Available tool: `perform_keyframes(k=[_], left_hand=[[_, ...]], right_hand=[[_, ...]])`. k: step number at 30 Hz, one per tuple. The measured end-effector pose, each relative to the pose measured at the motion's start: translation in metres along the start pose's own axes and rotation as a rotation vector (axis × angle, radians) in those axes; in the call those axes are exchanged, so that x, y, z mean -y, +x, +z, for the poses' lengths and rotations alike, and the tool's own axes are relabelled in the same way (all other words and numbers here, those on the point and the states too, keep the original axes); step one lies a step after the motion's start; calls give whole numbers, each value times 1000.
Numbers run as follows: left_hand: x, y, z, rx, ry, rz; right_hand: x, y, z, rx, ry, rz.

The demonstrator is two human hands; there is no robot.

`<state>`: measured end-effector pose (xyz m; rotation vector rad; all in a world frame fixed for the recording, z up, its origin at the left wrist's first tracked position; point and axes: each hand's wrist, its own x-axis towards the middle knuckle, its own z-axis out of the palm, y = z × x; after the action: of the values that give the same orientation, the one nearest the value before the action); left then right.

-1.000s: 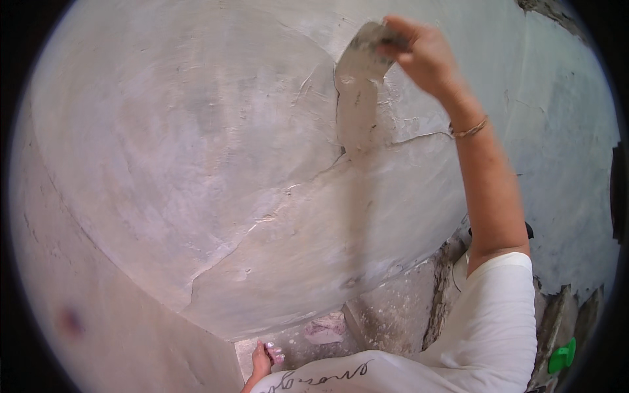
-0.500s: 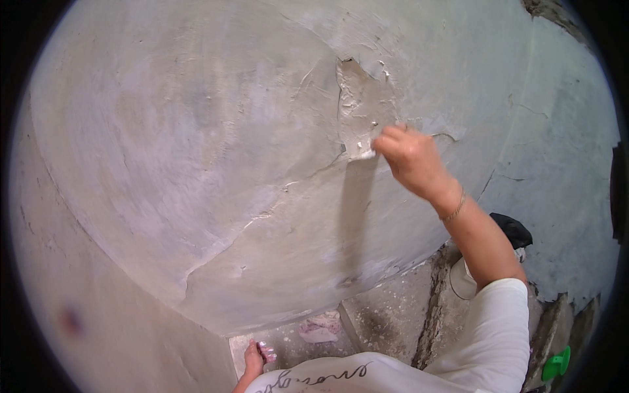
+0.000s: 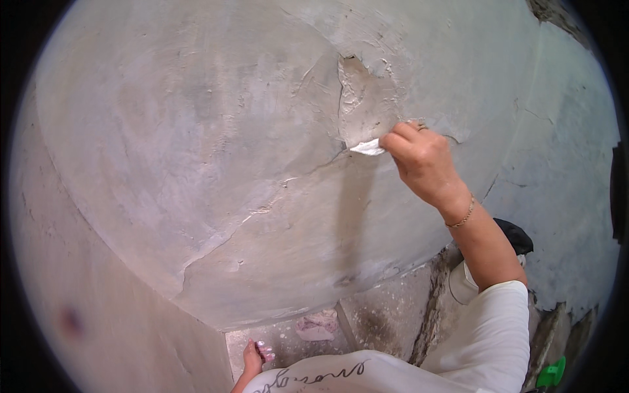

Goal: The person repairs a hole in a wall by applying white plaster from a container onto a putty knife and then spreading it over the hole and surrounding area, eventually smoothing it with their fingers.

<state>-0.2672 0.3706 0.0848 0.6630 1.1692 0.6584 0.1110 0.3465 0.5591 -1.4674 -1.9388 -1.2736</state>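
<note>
My right hand [image 3: 419,157] is closed in a pinch on a thin white flake [image 3: 367,148], which looks like peeled paint. The flake's pointed end lies at the lower edge of a bare patch [image 3: 370,101] where the wall's coating has come away. Ragged, lifted paint edges border that patch, and a crack [image 3: 262,209] runs from it down to the left. Low in the view, my left hand [image 3: 251,357] hangs by my side, its fingers curled near a small shiny pinkish thing [image 3: 265,352] that I cannot make out.
The pale, uneven wall [image 3: 164,131] fills most of the view. Below it lies a speckled floor [image 3: 380,321] with a pinkish-white crumpled thing [image 3: 317,325]. Right of my arm stand a white bucket [image 3: 463,283], a black item [image 3: 513,236] and a green plastic thing [image 3: 551,373].
My right hand has moved slightly right, away from the bare patch. The white flake now shows clearly, sticking out from the fingers. My left hand stays low.
</note>
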Motion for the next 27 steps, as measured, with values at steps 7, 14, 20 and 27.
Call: perform_keyframes(k=[7, 14, 20, 27], left_hand=[[-1, 3, 8, 10, 43, 26], [-4, 5, 13, 30, -11, 40], [0, -1, 2, -2, 39, 49], [8, 7, 8, 23, 7, 31]], right_hand=[[-47, 59, -16, -234, 7, 36], [-33, 75, -61, -75, 25, 100], [-48, 58, -36, 123, -128, -5], [-56, 110, -64, -233, 16, -114]])
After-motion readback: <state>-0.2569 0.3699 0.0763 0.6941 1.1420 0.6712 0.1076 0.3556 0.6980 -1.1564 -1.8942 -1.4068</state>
